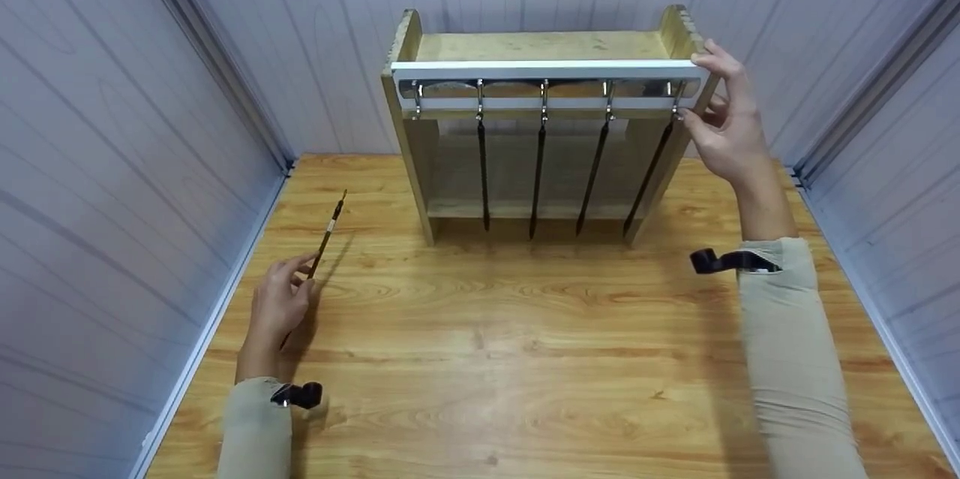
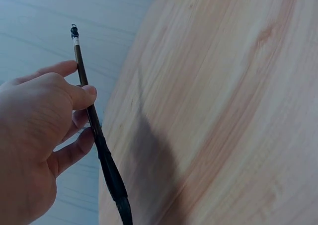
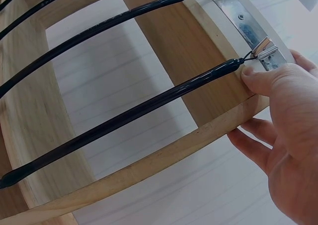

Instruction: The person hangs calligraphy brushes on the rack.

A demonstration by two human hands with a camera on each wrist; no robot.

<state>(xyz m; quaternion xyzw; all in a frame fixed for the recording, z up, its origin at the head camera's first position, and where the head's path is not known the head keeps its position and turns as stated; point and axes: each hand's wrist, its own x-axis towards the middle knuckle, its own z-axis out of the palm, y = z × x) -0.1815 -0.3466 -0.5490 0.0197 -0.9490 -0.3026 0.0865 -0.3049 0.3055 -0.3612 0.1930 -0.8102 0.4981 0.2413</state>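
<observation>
My left hand (image 1: 281, 295) pinches a dark calligraphy brush (image 2: 92, 111) by its handle, above the tabletop at the left. The loop end of this brush points up and away, and its bristles point down toward my wrist. At the back stands a wooden shelf (image 1: 411, 156) with a white hook rail (image 1: 525, 72) along its upper front. Several dark brushes (image 1: 537, 179) hang by loops from the rail's hooks, while the leftmost hook (image 1: 417, 100) carries none. With my right hand (image 1: 727, 130) I grip the shelf's upper right corner, thumb beside the rightmost hook (image 3: 263, 48).
Below everything lies a wood-grain tabletop (image 1: 487, 351). Pale panelled walls rise on the left (image 1: 97, 201), at the back (image 1: 337, 28) and on the right (image 1: 892, 164). The shelf stands close to the back wall.
</observation>
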